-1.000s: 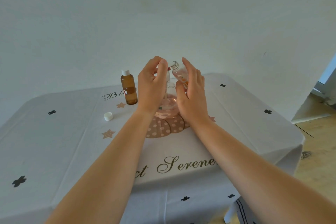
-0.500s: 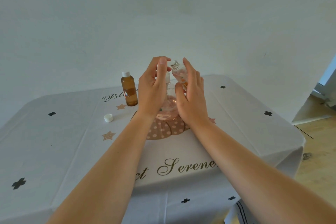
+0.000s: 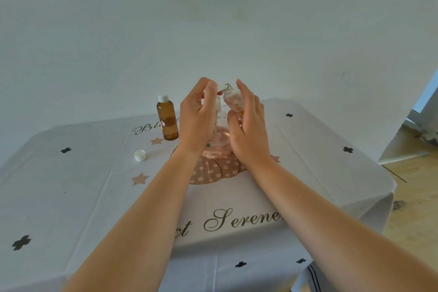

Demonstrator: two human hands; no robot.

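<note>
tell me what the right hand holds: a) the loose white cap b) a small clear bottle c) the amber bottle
b: the right hand grips the small clear bottle, while the amber bottle stands apart and the loose white cap lies on the tablecloth

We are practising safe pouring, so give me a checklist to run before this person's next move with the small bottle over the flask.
1. Right hand grips small clear bottle: ok.
2. White piece that left hand pinches at the bottle's mouth is off: cannot tell.
3. Glass flask stands upright on tablecloth: ok.
4. Flask neck open to receive liquid: cannot tell, hand hides it.
5. Amber bottle capped, apart from the hands: ok.
6. Loose white cap out of the way: ok.
</note>
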